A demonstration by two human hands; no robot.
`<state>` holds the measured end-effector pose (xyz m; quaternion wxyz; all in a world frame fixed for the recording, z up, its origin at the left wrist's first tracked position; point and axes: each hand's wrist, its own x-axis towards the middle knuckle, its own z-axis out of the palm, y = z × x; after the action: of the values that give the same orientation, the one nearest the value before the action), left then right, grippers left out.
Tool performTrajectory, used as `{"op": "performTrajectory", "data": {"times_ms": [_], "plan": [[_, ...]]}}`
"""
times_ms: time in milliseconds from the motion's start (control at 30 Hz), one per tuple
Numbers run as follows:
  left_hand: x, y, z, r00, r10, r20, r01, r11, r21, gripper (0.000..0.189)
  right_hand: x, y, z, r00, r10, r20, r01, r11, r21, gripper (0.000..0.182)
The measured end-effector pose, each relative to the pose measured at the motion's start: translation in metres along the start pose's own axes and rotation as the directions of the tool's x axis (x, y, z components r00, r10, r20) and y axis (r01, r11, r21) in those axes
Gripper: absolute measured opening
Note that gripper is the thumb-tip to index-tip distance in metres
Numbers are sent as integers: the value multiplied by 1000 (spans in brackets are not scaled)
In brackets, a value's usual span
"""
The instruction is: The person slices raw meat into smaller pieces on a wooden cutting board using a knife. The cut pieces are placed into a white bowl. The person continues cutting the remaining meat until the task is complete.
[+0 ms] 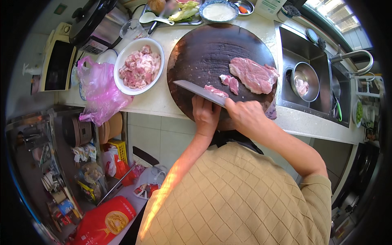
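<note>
My right hand [245,114] grips the handle of a cleaver [199,92], whose broad blade slants across the near part of a round dark wooden chopping board [208,46]. Close against the near side of the blade is my left hand [205,113]; its fingertips are partly hidden by the blade, so what they touch cannot be told. A strip of raw meat [216,91] lies just beyond the blade. Smaller cut pieces of meat [230,83] rest farther back, beside a large raw slab [254,75]. Left of the board, a white bowl [162,58] holds many cut meat pieces.
A pink plastic bag [102,92] hangs over the counter edge at left. Behind the board stand a blue-rimmed bowl of white powder [220,11] and a tray with a white spoon [154,19]. At right, a sink [284,95] holds a metal bowl [317,88] with meat.
</note>
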<state>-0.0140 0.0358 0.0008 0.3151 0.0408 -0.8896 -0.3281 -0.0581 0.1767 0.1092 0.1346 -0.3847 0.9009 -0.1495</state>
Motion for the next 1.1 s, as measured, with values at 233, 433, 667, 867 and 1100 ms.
{"op": "performTrajectory", "data": {"times_ms": [233,433,667,867,1100], "plan": [[1,2,-1,999,48,15,-48,998,32,31,-24,13,-6,997,45,63,-38,993,-108,13],[8,8,0,998,59,10,-59,998,-24,24,-15,14,-3,999,14,33,-12,997,-78,13],[1,-3,5,999,45,-13,-45,999,25,22,8,15,8,999,35,23,-35,999,0,25],[1,2,4,999,37,-8,-38,999,-22,21,-7,19,5,998,50,43,-48,998,-42,22],[5,5,-2,999,20,35,-19,1000,-10,21,13,19,11,993,113,30,-112,994,-14,17]]}}
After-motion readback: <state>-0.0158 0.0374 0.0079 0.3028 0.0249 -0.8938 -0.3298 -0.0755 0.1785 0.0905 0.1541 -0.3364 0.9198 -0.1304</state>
